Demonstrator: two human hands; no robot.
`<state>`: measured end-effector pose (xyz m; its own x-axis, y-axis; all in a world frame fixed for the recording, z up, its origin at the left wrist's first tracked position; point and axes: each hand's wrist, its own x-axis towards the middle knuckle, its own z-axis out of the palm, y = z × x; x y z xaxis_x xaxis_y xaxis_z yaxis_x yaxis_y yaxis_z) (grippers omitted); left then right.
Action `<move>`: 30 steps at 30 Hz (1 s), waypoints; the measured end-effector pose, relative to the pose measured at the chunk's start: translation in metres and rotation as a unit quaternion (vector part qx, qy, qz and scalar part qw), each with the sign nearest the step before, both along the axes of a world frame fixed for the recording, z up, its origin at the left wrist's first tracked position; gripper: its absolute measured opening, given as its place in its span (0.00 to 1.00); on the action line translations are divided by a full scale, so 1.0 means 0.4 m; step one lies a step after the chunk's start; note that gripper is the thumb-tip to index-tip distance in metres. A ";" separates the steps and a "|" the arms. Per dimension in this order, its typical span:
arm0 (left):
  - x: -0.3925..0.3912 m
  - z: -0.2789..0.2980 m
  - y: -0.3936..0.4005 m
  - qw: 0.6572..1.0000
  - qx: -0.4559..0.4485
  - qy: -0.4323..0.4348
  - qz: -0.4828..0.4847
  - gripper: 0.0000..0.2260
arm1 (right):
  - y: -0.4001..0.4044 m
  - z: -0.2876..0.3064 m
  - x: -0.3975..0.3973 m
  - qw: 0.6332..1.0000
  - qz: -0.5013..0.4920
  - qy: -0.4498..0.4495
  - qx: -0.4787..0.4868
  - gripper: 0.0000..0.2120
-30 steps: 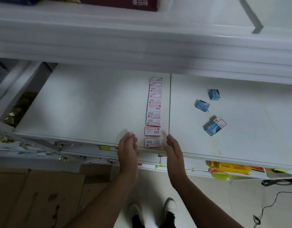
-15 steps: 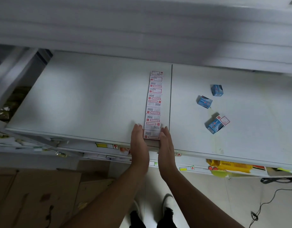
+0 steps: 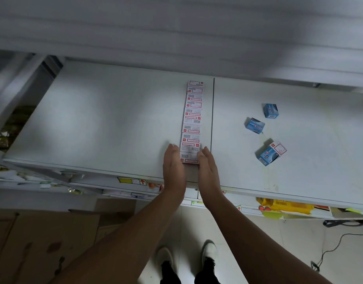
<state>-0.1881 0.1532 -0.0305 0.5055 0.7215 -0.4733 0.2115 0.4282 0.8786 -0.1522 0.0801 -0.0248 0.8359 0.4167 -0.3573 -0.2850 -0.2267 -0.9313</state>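
Observation:
A straight row of several small white boxes with red print runs from the front of a white shelf toward its back, just left of the seam between two shelf panels. My left hand lies flat with straight fingers against the left side of the nearest boxes. My right hand lies the same way against their right side. Three small blue boxes lie scattered on the right panel: one at the back, one in the middle, one nearest.
An upper shelf's white edge overhangs the back. Below the front edge are lower shelves with yellow packets. Cardboard cartons stand on the floor at the left, a black cable at the right. My shoes stand below.
My two hands came together from apart and closed in on both sides of the nearest white boxes, which now sit in line with the row. The view has shifted down slightly.

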 end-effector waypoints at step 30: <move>0.010 0.487 0.003 0.593 0.599 0.377 -0.384 0.26 | -0.226 0.427 0.265 0.782 0.336 -0.370 -0.372 0.24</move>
<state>-0.1842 0.1542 0.1642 0.8733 0.4624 -0.1536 0.4660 -0.8847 -0.0137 -0.0463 -0.0102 0.1461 0.6101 0.7579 -0.2311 0.6859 -0.6512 -0.3247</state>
